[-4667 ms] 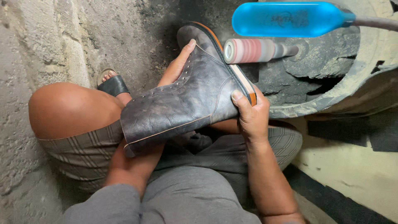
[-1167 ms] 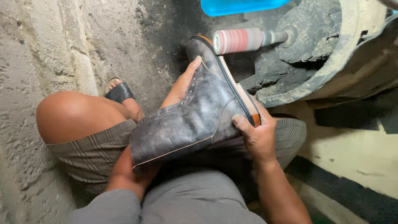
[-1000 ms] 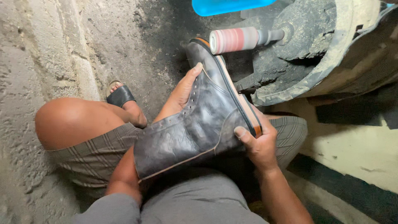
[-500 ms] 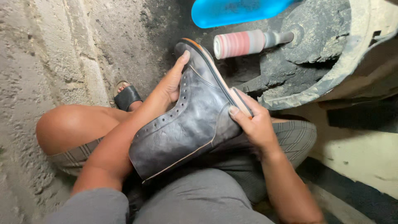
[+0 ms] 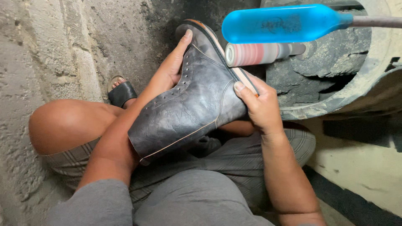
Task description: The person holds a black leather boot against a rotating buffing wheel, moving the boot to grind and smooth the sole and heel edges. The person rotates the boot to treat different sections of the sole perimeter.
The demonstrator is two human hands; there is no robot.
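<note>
We held the grey leather boot (image 5: 192, 104) over our lap, left hand (image 5: 169, 69) gripping the toe, right hand (image 5: 259, 106) clamped at the heel, sole edge against the pink-banded sanding drum (image 5: 259, 53). Our right fingertips sat close enough to get scraped if the boot jerked.

Grey short sleeves (image 5: 96, 203), striped plaid shorts (image 5: 234, 157), one black sandal (image 5: 121, 93).

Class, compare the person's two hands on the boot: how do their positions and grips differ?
The left hand lies along the boot upper near the toe, fingers stretched out; the right hand grips the sole edge at the heel end, thumb pressed on the leather. The left hand is farther from the sanding drum than the right. Both are bare and hold the boot.
</note>
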